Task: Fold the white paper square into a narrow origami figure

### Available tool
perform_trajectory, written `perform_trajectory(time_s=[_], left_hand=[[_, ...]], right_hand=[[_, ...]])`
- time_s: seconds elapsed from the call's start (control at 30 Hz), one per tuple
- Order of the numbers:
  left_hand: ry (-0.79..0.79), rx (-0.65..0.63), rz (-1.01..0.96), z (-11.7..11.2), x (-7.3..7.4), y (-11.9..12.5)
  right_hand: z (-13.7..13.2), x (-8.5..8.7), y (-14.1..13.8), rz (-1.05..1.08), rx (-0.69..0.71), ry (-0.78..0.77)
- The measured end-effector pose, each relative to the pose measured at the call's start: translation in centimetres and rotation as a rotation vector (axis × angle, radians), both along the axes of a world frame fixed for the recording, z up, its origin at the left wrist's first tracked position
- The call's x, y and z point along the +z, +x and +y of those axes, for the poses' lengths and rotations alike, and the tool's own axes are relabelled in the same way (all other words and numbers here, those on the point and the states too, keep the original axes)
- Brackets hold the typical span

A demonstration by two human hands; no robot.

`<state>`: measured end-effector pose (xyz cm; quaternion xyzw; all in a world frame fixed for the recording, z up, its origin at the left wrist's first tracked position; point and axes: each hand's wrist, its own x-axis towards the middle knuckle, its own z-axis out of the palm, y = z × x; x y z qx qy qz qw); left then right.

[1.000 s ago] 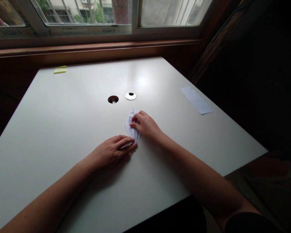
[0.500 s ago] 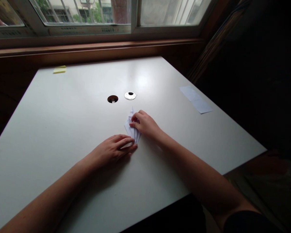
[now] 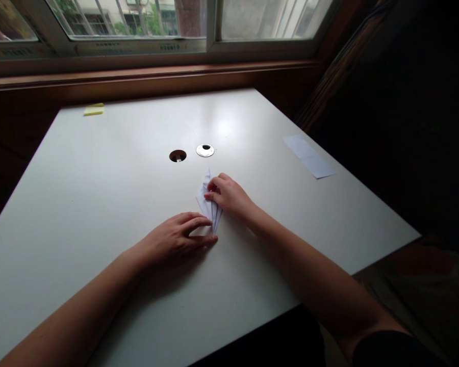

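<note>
A piece of white folded paper (image 3: 206, 204) lies on the white table in front of me, with several creases that run to a narrow point on the near side. My right hand (image 3: 229, 196) pinches its right side between thumb and fingers, covering part of the folds. At the pointed near end is my left hand (image 3: 183, 232), its thumb and fingers apart on either side of the tip. The fingertips there look to be at the paper's edge; whether they press on it I cannot tell.
Beyond the paper are a round hole (image 3: 178, 156) in the table and a silver ring-shaped cover (image 3: 205, 151). A strip of white paper (image 3: 309, 157) lies by the right edge, and yellow sticky notes (image 3: 94, 109) sit at the far left corner. A window (image 3: 137, 48) stands behind.
The thumb of my left hand has slid a little nearer to me, widening the gap to the fingers and uncovering the paper's tip. My right hand and the paper stay in place.
</note>
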<state>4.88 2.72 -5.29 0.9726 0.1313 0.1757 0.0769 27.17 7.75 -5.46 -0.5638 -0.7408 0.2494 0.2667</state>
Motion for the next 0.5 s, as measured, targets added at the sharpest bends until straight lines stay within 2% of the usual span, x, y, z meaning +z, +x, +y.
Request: perform_trajectory(time_s=[0.07,0.17,0.37,0.5], left_hand=[[-0.032,0.001,-0.018,-0.09,-0.09,-0.17],[-0.082,0.069,-0.074,-0.24,-0.35,-0.29],[0.006,0.039,-0.012,0.07,-0.63,0.01],[0.022,0.074,0.057,0.06,-0.69,0.19]], right_hand=[[0.01,-0.03,-0.02,-0.002,-0.001,-0.001],[0.03,-0.05,-0.02,-0.007,-0.007,-0.004],[0.13,-0.23,0.05,-0.001,-0.003,-0.002],[0.12,-0.30,0.07,0.001,-0.003,0.004]])
